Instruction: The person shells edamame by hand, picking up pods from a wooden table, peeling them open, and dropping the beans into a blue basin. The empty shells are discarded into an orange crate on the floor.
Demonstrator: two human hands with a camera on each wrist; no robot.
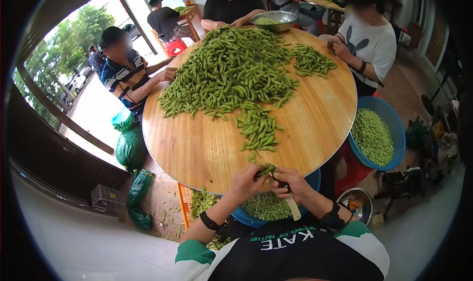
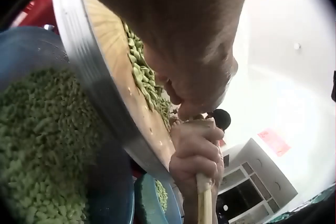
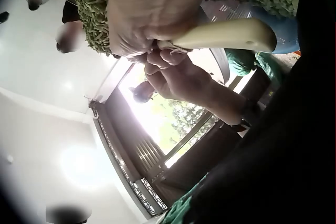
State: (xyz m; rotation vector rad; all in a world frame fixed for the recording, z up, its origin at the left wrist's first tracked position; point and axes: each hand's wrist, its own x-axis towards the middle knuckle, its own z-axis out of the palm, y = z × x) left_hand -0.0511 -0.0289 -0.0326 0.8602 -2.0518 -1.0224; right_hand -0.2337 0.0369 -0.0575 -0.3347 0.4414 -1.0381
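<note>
Just past the near edge of the round wooden table [image 1: 212, 155], both hands meet in the head view. The left hand [image 1: 246, 182] pinches green pods [image 1: 266, 170] between thumb and fingers. The right hand [image 1: 291, 183] curls round a tool with a cream handle [image 1: 294, 208], its fingertips close to the pods; the tool's working end is hidden. The same handle [image 3: 231, 36] sticks out from the right hand [image 3: 157, 8] in the right wrist view. Below the hands, a blue basin [image 1: 242, 216] holds shelled beans [image 1: 266, 207].
A large heap of pods [image 1: 229, 69] covers the table's far half, with a small pile [image 1: 258, 128] nearer. Another blue basin of beans [image 1: 372, 135] stands at the right, a metal bowl [image 1: 364, 202] below it. An orange crate [image 1: 185, 204] is at the left. Several people sit around.
</note>
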